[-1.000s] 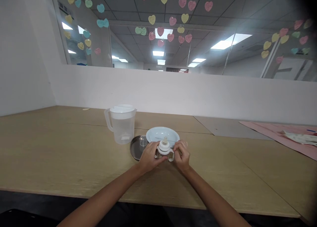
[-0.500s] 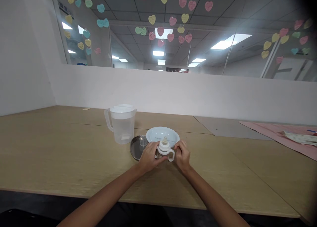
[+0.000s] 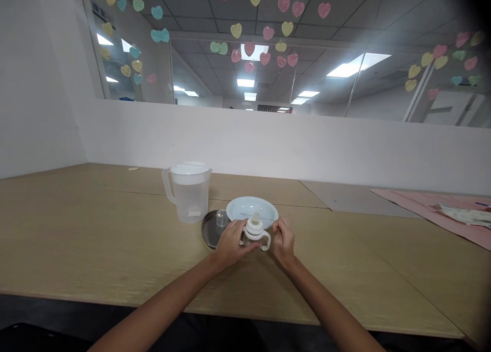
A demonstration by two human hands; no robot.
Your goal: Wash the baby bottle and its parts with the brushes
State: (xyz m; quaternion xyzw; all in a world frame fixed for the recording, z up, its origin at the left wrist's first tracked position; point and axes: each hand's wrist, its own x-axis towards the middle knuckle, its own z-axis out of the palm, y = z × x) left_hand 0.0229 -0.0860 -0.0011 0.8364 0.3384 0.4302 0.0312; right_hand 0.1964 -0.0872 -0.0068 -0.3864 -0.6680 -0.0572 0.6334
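My left hand is wrapped around the left side of a baby bottle, which stands upright with a white collar, a pale teat on top and white side handles. Close to the bottle's right handle, my right hand is closed with its fingers curled in. Whatever may be between those fingers is hidden. Just behind the bottle lies a pale blue-white dish, with a thin line like a slender rod across it. A clear dome-shaped cap rests on a round dark metal tray beyond my left hand.
A translucent lidded pitcher stands left of the dish, its handle to the left. The wooden table runs back to a white wall. At the far right, a pink cloth has a pale packet on it.
My right hand's fingers have shifted slightly near the handle. The bottle and my left hand look the same as before.
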